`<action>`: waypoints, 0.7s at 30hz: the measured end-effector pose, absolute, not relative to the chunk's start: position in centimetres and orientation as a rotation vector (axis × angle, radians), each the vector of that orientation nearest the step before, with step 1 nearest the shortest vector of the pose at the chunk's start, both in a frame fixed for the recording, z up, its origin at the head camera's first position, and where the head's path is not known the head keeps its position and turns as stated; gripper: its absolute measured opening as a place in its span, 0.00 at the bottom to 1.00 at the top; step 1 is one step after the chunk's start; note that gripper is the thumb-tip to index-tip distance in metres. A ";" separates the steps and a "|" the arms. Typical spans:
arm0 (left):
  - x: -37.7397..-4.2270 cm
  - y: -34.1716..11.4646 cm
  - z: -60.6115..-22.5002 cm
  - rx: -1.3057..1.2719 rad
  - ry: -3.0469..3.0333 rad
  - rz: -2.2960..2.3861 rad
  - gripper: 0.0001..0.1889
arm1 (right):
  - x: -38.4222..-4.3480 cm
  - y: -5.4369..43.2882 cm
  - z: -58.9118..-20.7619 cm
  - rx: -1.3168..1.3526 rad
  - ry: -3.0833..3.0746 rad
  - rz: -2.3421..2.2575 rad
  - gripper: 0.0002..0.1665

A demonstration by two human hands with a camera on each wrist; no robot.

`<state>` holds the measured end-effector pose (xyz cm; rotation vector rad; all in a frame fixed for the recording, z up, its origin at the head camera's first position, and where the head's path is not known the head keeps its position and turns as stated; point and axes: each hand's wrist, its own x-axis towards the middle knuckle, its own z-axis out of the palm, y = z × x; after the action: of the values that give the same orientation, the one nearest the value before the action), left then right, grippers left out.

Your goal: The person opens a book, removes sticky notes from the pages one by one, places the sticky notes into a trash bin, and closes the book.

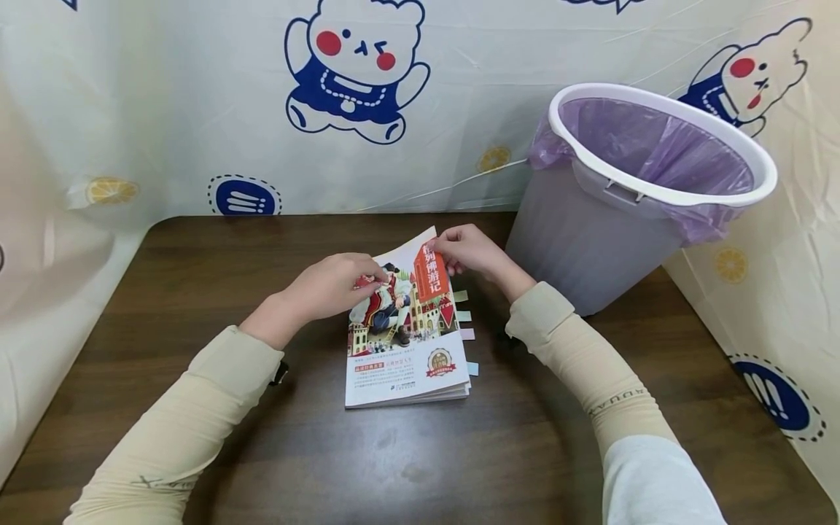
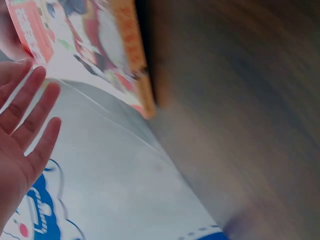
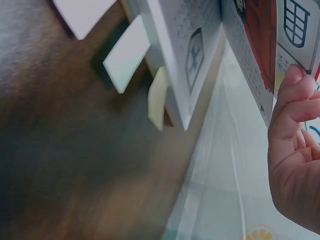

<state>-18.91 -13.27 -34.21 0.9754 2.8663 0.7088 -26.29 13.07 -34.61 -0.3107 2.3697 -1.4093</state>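
Note:
A paperback book [image 1: 407,372] with an illustrated cover and a red title panel lies on the table, its top right corner raised. My right hand [image 1: 469,251] pinches the cover and upper pages at that corner. The right wrist view shows the book's printed pages [image 3: 250,45] parted, with the right thumb and fingers [image 3: 295,97] on the lifted part. My left hand [image 1: 331,288] hovers over the cover's left side, and in the left wrist view its fingers [image 2: 42,107] are extended and spread. Coloured sticky tabs [image 1: 464,316] stick out from the book's right edge.
A grey trash bin [image 1: 584,233] with a white rim and purple liner stands at the back right, beyond my right hand. Behind the brown wooden table [image 1: 282,452] hangs a white sheet [image 1: 197,95] printed with cartoon bears, bordering the table's back and sides.

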 end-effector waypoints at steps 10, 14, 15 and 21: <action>-17.6 -9.3 -33.5 1.664 2.820 0.798 0.13 | -26.1 12.2 -34.0 -0.336 2.360 -1.467 0.15; -17.4 -7.8 -33.7 1.831 2.768 0.729 0.13 | -25.9 12.0 -33.9 -0.333 2.362 -1.479 0.15; -17.3 -7.4 -33.7 1.839 2.757 0.698 0.14 | -25.9 11.9 -33.8 -0.331 2.365 -1.477 0.15; -16.9 -5.9 -33.7 1.833 2.747 0.401 0.14 | -25.9 11.7 -33.8 -0.331 2.386 -1.454 0.16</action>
<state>-16.95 -5.91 -33.72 1.8331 2.7469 0.4009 -25.93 11.72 -33.78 -0.3314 2.3860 -1.4542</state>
